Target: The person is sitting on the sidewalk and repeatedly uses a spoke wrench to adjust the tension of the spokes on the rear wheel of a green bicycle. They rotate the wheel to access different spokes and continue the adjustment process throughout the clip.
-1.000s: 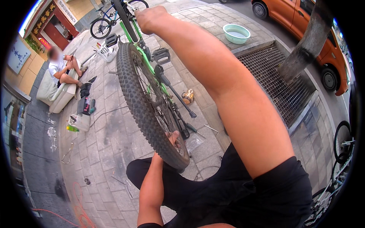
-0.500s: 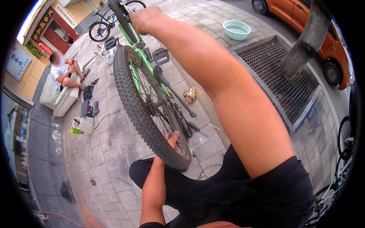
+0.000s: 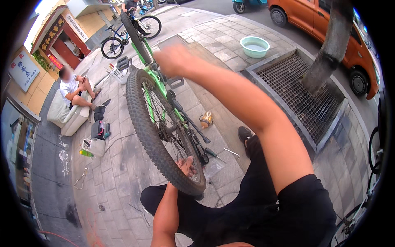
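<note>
A green-framed bicycle [image 3: 151, 74] stands before me, its knobbly-tyred near wheel [image 3: 144, 123] leaning toward my legs. My left hand [image 3: 186, 166] is at the spokes close to the wheel's lower rim, fingers curled together. Spokes and rim partly cover it, and what it grips cannot be made out. My right arm stretches forward over the bicycle. Motion smears my right hand [image 3: 175, 59], which is above the frame near a black pedal [image 3: 175, 82], so its fingers are unclear. Beyond it is the bicycle's far wheel [image 3: 133, 35]. A black kickstand [image 3: 197, 128] extends along the near wheel.
On the paving lie a screwdriver [image 3: 213, 152], a bent metal rod [image 3: 231, 153] and an amber object [image 3: 206, 119]. A green basin [image 3: 254, 47] stands near a tree grate [image 3: 294, 86]. A person sits on a pale sofa [image 3: 61, 113] at left; another is beside a blue bicycle [image 3: 119, 41].
My right hand has drawn back from beside the far wheel toward me, its elbow bending. My left hand stays at the spokes. A person by the blue bicycle and my shoe have come into view.
</note>
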A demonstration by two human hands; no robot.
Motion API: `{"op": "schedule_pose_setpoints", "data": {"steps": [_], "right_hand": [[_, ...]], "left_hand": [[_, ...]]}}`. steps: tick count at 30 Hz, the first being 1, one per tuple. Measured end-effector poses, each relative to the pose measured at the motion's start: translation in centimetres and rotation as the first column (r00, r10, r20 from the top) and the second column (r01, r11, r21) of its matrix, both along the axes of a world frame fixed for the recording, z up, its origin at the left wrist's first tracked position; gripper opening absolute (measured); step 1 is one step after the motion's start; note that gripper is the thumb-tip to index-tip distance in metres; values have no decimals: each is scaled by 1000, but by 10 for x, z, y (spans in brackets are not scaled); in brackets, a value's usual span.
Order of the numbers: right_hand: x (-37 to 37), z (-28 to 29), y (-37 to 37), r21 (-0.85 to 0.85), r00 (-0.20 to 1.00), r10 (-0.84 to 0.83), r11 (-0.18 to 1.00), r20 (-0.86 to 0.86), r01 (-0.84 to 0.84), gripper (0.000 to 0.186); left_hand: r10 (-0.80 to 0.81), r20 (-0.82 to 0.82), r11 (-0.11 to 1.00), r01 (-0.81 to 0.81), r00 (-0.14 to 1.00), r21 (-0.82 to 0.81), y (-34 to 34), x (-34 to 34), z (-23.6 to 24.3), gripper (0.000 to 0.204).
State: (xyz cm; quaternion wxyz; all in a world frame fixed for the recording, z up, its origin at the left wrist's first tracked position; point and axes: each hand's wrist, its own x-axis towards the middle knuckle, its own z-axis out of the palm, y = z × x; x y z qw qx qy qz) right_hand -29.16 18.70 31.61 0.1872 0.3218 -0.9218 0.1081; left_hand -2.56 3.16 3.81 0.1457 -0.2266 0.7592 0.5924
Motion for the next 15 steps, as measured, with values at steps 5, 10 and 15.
{"op": "schedule_pose_setpoints", "data": {"steps": [5,10,15], "right_hand": [[70,-96,29,-263,980,191,950,54,-171,15],[124,-182,53,-615,970,241,771,41,-166,19],[144,-211,62,-633,961,266,757,75,-160,19]], "left_hand": [[21,-7,999,-21,1000,45,-15,4,-26,48],[18,41,995,-22,999,99,-6,5,-10,60],[15,45,992,-20,999,124,-8,8,-11,62]]}}
